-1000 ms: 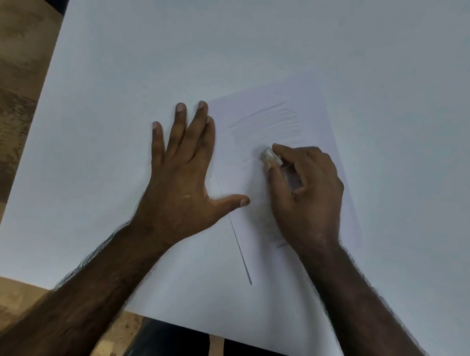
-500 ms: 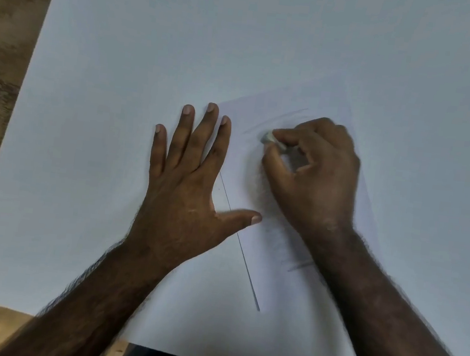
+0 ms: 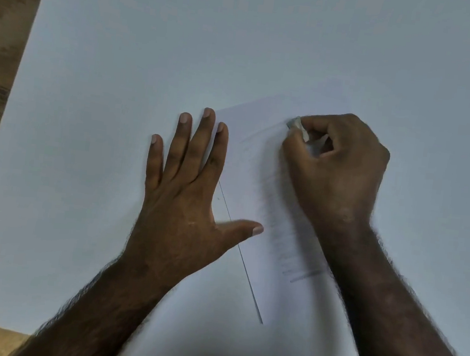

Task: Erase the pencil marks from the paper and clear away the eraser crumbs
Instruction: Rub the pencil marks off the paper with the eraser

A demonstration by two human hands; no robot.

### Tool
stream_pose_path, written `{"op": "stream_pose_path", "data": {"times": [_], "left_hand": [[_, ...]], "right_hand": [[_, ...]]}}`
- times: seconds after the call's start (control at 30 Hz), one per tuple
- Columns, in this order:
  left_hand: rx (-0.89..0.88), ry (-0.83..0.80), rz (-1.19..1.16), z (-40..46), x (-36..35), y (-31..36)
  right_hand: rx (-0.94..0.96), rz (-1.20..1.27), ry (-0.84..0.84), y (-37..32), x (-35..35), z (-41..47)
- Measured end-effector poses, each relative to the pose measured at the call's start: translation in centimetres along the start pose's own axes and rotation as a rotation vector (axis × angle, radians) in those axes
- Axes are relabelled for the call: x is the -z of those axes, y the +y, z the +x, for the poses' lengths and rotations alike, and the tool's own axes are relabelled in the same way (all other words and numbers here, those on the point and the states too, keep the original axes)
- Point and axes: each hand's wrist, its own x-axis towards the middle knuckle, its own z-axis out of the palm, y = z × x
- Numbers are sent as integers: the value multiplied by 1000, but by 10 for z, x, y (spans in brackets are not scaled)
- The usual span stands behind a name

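Eraser (image 3: 297, 125) was pinched in the right hand (image 3: 337, 172), up at the far end of the paper (image 3: 258, 198).

Left hand (image 3: 184, 201) lay flat and spread wide, holding nothing, fingers over the sheet's left edge with the thumb pressing on it. Faint pencil marks (image 3: 299, 270) showed just inside the right wrist, all on a white table (image 3: 122, 77).

White table (image 3: 154, 51), paper (image 3: 259, 157) lying flat on it
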Motion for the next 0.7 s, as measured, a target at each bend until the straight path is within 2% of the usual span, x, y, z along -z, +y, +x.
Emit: {"op": "stream_pose_path", "data": {"times": [0.07, 0.2, 0.27, 0.37, 0.43, 0.57, 0.63, 0.7], "left_hand": [[7, 1, 4, 0, 1, 0], [-3, 30, -7, -2, 0, 1], [4, 21, 3, -1, 0, 0], [-1, -4, 16, 0, 0, -1], [6, -4, 19, 0, 0, -1], [-3, 35, 32, -1, -1, 0], [3, 17, 28, 0, 1, 0], [-1, -4, 21, 0, 1, 0]], "right_hand": [[30, 7, -23, -10, -4, -9], [214, 29, -227, -34, -14, -40], [206, 3, -152, -23, -11, -26], [42, -31, -12, -7, -2, 1], [47, -15, -13, -14, -6, -5], [209, 11, -179, -35, -18, -39], [196, -24, -123, -23, -14, -24], [82, -52, -29, -11, -8, -4]]}}
